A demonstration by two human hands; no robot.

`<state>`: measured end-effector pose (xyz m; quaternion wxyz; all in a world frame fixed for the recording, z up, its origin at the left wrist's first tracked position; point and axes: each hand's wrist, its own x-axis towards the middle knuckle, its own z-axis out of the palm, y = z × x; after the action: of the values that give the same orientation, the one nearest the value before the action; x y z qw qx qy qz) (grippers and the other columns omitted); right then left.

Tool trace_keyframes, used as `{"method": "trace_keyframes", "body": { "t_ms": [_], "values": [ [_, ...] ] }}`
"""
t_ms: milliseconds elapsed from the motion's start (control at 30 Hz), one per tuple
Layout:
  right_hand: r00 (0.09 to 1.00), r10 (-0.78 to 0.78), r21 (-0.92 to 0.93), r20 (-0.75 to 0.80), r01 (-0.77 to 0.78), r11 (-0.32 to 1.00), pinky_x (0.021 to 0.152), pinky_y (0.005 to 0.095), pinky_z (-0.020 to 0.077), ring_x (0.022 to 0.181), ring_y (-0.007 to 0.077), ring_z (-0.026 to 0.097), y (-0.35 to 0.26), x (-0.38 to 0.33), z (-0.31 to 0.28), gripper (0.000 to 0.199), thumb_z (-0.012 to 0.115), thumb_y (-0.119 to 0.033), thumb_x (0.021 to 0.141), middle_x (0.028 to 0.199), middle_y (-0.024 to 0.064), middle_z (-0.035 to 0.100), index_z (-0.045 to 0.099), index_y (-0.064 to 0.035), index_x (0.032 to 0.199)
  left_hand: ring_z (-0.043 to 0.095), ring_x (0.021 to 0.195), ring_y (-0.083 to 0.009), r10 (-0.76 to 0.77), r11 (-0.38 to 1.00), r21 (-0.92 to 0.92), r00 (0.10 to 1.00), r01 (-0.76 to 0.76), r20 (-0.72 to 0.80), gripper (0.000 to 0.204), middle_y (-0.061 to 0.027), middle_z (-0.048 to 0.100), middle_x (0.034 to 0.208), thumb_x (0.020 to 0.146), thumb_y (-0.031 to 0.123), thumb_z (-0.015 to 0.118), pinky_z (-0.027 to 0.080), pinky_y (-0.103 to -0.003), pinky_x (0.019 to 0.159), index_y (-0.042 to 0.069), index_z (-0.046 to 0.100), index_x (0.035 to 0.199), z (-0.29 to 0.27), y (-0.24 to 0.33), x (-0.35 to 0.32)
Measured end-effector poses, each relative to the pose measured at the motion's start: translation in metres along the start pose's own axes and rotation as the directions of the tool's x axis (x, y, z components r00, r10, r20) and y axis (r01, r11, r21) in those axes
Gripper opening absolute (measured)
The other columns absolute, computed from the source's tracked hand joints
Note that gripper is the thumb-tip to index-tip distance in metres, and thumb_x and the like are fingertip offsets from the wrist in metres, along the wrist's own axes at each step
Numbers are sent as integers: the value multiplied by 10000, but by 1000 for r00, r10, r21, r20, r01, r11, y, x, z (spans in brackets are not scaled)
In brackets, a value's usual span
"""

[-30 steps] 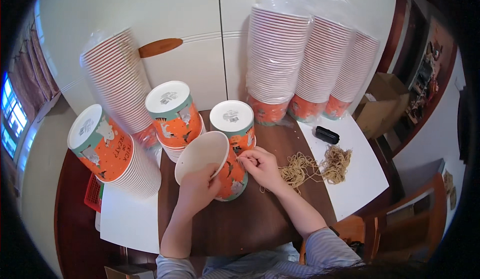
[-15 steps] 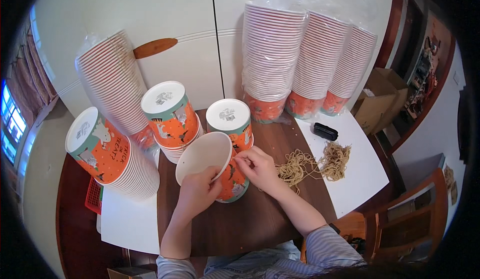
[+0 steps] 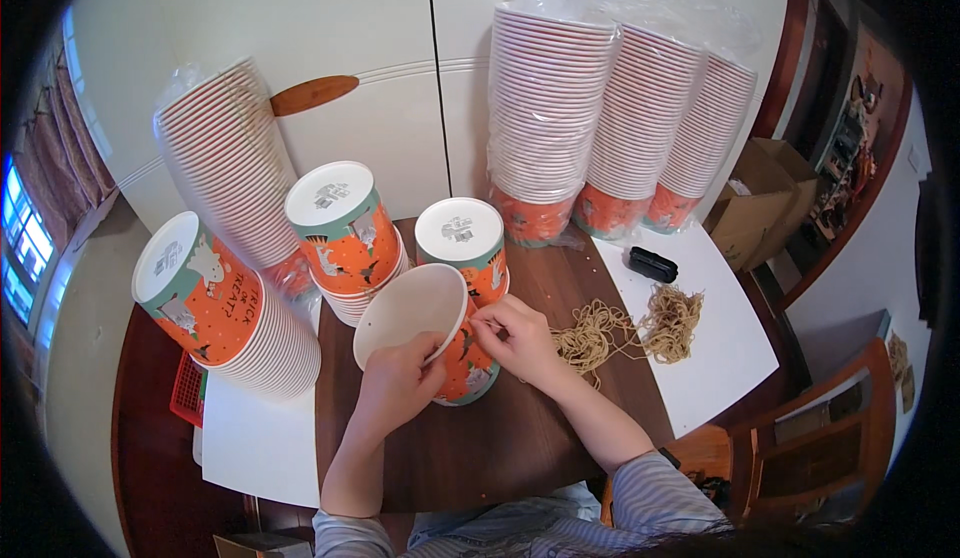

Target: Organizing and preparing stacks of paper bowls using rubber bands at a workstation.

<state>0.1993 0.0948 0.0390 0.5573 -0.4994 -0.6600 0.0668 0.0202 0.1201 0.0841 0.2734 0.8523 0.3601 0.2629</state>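
The left hand grips the tilted paper cup at its rim, mouth facing ten o'clock, while the right hand, at three o'clock, pinches its side with fingertips pressed together.

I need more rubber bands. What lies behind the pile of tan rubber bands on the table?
Behind the pile of tan rubber bands lies a small black box on the white tabletop, then plastic-wrapped stacks of orange paper cups. Whatever is behind those stacks is covered.
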Motion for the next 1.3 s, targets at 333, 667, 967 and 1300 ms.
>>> {"method": "trace_keyframes", "body": {
  "t_ms": [333, 667, 967, 1300],
  "values": [
    [1000, -26, -23, 13, 26, 999, 497, 233, 417, 540, 120, 515, -1, 1, -2, 88, 623, -34, 705, 668, 63, 509, 572, -15, 774, 579, 573, -288, 94, 995, -29, 991, -98, -96, 170, -143, 572, 631, 722, 80, 552, 450, -357, 526, 41, 575, 885, 4, -4, 0],
    [999, -13, -47, 50, 15, 999, 493, 243, 422, 535, 123, 507, -3, 2, -5, 88, 622, -50, 707, 665, 58, 500, 574, -22, 775, 583, 560, -273, 89, 996, -2, 993, -90, -82, 189, -137, 574, 625, 715, 81, 553, 453, -350, 519, 45, 578, 899, 4, -2, -1],
    [998, -4, -87, 63, 9, 996, 488, 308, 447, 544, 210, 551, -6, 3, -9, 87, 612, -78, 707, 657, 82, 501, 546, -37, 747, 608, 606, -230, 51, 999, -9, 999, -51, -9, 190, -159, 594, 700, 732, 42, 537, 458, -293, 557, 5, 567, 916, 4, 2, -1],
    [984, -67, -186, 163, 98, 978, 567, 333, 465, 652, 254, 566, -8, 5, -18, 91, 608, -81, 720, 712, 93, 532, 558, -38, 783, 588, 616, -283, 119, 992, 42, 993, -119, -2, 181, -131, 591, 676, 701, 83, 559, 457, -367, 560, 52, 584, 877, 9, 2, -1]
  ]
}}
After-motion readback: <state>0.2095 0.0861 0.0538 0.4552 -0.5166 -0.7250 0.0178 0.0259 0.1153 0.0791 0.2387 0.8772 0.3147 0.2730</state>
